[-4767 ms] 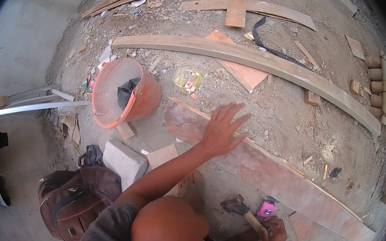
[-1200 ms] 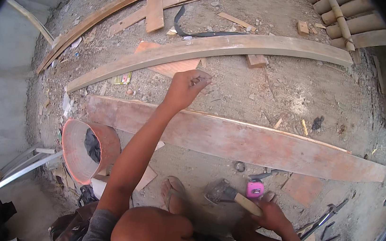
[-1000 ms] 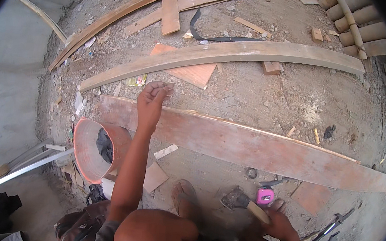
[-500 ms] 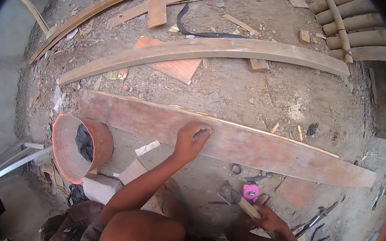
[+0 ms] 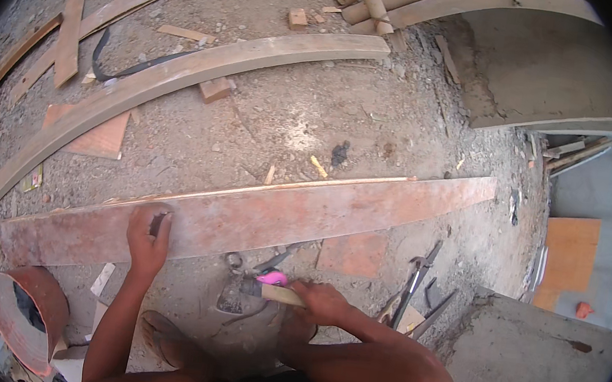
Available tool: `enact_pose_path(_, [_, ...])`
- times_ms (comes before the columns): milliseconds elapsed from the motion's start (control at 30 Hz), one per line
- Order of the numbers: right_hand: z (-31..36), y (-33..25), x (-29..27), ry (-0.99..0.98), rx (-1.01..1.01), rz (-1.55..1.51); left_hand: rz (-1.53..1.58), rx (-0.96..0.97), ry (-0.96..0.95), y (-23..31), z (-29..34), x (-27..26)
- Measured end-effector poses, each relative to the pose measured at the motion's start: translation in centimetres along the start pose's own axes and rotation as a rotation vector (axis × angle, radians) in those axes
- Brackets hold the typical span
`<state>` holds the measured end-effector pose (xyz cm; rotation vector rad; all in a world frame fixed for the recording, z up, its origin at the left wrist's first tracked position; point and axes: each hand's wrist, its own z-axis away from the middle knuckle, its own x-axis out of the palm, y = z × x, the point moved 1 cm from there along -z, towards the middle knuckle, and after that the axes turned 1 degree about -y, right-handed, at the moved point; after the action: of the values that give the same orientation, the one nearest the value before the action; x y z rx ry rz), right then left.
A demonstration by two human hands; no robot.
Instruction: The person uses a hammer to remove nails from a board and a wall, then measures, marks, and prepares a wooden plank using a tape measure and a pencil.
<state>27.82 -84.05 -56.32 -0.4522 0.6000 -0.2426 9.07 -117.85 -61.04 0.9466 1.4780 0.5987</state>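
A long, reddish, weathered board [image 5: 265, 220] lies slantwise before me, with a thin pale strip along its far edge. Over its left part is my left hand [image 5: 146, 237], fingers curled and thumb pressed in; whatever they pinch is too small to make out. My right hand [image 5: 317, 302] is wrapped round the wooden handle of a hatchet [image 5: 232, 297], whose dark metal head points left, close to the ground. Partly hidden behind the handle sits a pink tape measure [image 5: 273, 278]. Just left of it lies a small dark ring [image 5: 234, 261].
An orange bucket [image 5: 51, 294] lies tipped at lower left. Beyond the board stretches a long curved timber [image 5: 208, 59]. Pliers-like dark tools [image 5: 412, 286] lie right of my right hand, beside a concrete block [image 5: 527, 367]. Bamboo poles [image 5: 373, 2] are at the far side.
The view has swung right, so everything sits further left. The hatchet has turned more level and remains in my right hand. My left hand still hovers at the board with fingers curled.
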Motion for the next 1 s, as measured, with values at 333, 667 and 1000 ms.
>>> enact_pose_path(333, [-0.1, 0.5, -0.2, 0.191, -0.191, 0.104, 0.009, -0.046, -0.037, -0.9, 0.4, 1.1])
enact_pose_path(667, [-4.6, 5.8, -13.9, 0.42, 0.083, 0.75, -0.077, -0.003, -0.044, -0.4, -0.1, 0.1])
enact_pose_path(1000, [-5.4, 5.9, -15.6, 0.254, 0.011, 0.632, -0.039, -0.004, -0.052, -0.6, 0.2, 0.3])
